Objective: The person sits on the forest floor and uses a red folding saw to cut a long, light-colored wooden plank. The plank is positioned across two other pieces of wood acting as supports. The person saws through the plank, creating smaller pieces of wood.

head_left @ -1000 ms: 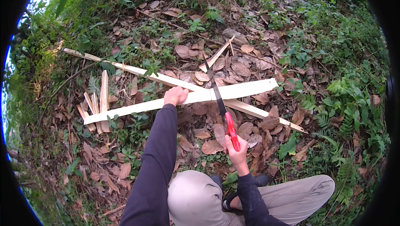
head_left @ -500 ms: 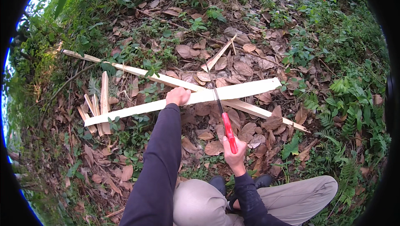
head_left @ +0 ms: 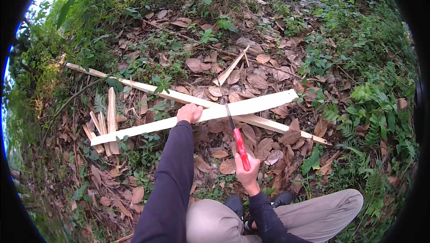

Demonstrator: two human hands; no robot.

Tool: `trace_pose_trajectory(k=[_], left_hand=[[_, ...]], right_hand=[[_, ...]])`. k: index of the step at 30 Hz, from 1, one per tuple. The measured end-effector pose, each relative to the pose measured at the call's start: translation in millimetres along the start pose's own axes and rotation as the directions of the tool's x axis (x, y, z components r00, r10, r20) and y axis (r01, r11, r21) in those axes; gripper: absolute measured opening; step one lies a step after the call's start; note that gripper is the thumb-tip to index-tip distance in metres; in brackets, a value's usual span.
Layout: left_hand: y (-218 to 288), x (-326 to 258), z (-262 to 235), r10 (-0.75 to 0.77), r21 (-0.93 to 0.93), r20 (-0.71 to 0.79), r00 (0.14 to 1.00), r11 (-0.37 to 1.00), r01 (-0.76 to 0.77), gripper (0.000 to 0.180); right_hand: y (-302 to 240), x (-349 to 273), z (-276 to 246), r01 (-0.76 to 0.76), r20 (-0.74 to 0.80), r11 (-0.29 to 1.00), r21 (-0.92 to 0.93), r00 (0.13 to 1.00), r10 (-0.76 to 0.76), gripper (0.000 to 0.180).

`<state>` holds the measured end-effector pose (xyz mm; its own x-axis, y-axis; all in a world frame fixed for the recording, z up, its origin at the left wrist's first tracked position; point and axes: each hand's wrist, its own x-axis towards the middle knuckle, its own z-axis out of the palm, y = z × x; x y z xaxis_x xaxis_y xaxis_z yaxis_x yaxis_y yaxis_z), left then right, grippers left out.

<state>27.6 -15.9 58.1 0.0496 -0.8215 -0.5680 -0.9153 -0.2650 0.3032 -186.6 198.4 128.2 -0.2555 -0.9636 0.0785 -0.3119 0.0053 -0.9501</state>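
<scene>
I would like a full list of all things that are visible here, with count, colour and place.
wide strip: 1, pale wood, lying across the middle, under the left hand
thin strip: 1, pale, crossing beneath the wide strip
short offcuts: several, pale, left of centre
small stick: 1, pale, above the centre
knife: 1, red handle, blade over the wide strip
dry leaves: many, brown, on the ground
left hand: pressing the wide strip
right hand: gripping the knife

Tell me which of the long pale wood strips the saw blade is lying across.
The wide strip that the left hand presses down. The saw, in the right hand, crosses it; the thinner, longer strip runs underneath it.
</scene>
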Motion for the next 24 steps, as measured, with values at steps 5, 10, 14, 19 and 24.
trace_pose_trajectory(k=[5, 10, 14, 19, 24], left_hand=[[-0.2, 1.0, 2.9, 0.020, 0.004, -0.017, 1.000, 1.000, -0.020, 0.058], [-2.2, -2.7, 7.7, 0.008, 0.018, -0.033, 0.999, 1.000, -0.008, 0.058], [-0.3, 1.4, 6.0, 0.045, 0.007, -0.077, 0.996, 0.999, -0.044, 0.057], [-4.7, -1.3, 15.1, 0.090, 0.094, -0.189, 0.978, 0.993, -0.074, 0.053], [-4.5, -11.0, 27.3, 0.081, 0.167, -0.354, 0.932, 0.986, -0.022, 0.048]], right_hand=[[-7.9, 3.1, 10.1, -0.032, -0.002, 0.999, -0.011, 0.999, 0.032, 0.023], [-7.3, -15.7, -8.2, -0.054, -0.010, 0.998, -0.025, 0.999, 0.053, 0.020], [-8.4, -15.3, -8.6, -0.015, 0.012, 0.999, -0.037, 1.000, 0.015, 0.021], [-11.2, -19.1, -8.4, -0.059, 0.037, 0.998, -0.010, 0.998, 0.059, 0.020], [-33.6, -5.4, -7.4, -0.102, 0.031, 0.994, 0.026, 0.994, 0.101, 0.023]])
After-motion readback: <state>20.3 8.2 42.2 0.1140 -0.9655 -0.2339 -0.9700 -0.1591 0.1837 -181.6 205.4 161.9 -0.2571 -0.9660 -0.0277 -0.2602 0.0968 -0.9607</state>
